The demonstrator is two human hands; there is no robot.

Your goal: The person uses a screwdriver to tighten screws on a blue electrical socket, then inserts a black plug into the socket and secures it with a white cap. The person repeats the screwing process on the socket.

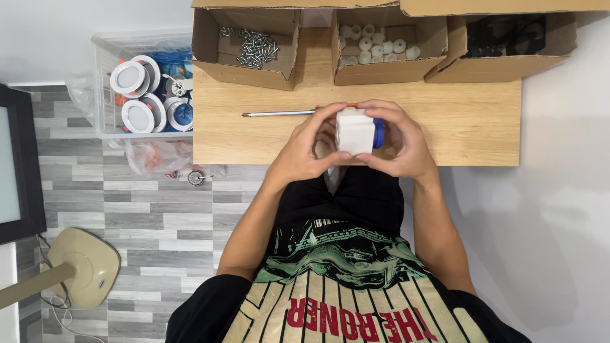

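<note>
The white boxy housing (354, 131) is sitting between both hands, held just above the near edge of the worktop (483, 127). A blue round part (379, 133) is showing at its right side, touching the housing and partly hidden by the fingers.

The left hand (305, 149) is cupping the housing from the left; its fingers are curling over the top edge and its thumb is pressing in from below, so the grip is closing on the housing. The right hand (400, 143) is doing the same from the right, with fingers arching over the top and wrapping around the blue part. Both grips are pinching the one piece between them, and the fingertips of the two hands are nearly meeting above it.

Just behind the hands a screwdriver (279, 114) is lying flat on the worktop, its metal shaft pointing left and its handle mostly hidden by the left fingers.

Along the far edge three open cardboard boxes are standing: the left box (210, 51) is holding loose screws (257, 46), the middle box (432, 47) is holding small white round parts (375, 43), and the right box (559, 44) is holding black parts (505, 35) that are too dark to tell apart.

Left of the worktop, a clear plastic bin (101, 82) is holding round white light fittings (136, 95). A beige fan base (86, 267) is standing on the grey floor.
</note>
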